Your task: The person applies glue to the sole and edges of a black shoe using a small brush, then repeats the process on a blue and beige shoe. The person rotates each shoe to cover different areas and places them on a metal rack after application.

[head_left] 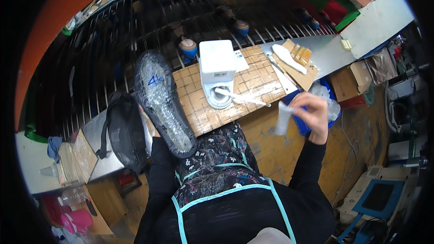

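Observation:
A black shoe sole, its inner face covered in shiny clear film with a blue handwritten mark, is tilted upright at the left of the board. Behind its left edge my left hand grips it, most of the fingers hidden. On the right my right hand pinches a limp, whitish translucent strip, possibly plastic film. A white dispenser stands on the board between the hands, a small round cup at its front. Across that cup lies a white-handled brush. A black mesh shoe upper rests beside my left forearm.
A taped cardboard board supports the dispenser. Dark metal bars run behind, with blue-tipped shoe lasts among them. On the right are a blue bin with clear plastic and an open cardboard box.

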A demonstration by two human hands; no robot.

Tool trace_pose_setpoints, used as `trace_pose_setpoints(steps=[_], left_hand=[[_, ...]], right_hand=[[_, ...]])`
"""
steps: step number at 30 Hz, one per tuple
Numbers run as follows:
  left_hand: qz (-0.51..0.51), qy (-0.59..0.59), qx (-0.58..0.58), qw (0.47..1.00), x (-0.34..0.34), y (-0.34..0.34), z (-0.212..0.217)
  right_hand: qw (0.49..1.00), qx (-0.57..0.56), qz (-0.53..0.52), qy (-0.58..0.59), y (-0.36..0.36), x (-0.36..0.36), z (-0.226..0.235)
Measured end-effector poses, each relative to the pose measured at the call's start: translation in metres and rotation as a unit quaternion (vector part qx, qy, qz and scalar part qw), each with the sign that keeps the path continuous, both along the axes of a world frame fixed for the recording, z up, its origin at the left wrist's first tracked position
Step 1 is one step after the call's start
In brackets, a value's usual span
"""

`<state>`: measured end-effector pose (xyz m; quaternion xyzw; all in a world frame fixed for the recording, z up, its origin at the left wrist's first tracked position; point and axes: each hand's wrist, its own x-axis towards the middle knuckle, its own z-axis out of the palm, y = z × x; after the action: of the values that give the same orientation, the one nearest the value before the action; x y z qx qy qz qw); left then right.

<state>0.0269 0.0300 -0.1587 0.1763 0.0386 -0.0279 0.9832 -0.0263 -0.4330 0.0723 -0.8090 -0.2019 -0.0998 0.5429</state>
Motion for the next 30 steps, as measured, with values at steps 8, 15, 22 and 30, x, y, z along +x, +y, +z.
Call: trace_pose_setpoints(steps=[8,15,22,30], left_hand=[[0.004,-0.029,0.076,0.997,-0.003,-0.030,0.047],[-0.033,0.005,0.104,0.994,-0.012,-0.061,0.101],[0.009,-0.074,0.136,0.988,-0.010,-0.062,0.102],[-0.002,-0.082,0.122,0.989,-0.005,-0.060,0.084]], right_hand=[[0.950,0.125,0.271,0.087,0.155,-0.010,-0.019],[0.928,0.234,0.249,0.150,0.237,0.038,-0.021],[0.919,0.331,0.176,0.122,0.277,0.088,-0.024],[0.933,0.334,0.113,0.070,0.291,0.121,-0.028]])
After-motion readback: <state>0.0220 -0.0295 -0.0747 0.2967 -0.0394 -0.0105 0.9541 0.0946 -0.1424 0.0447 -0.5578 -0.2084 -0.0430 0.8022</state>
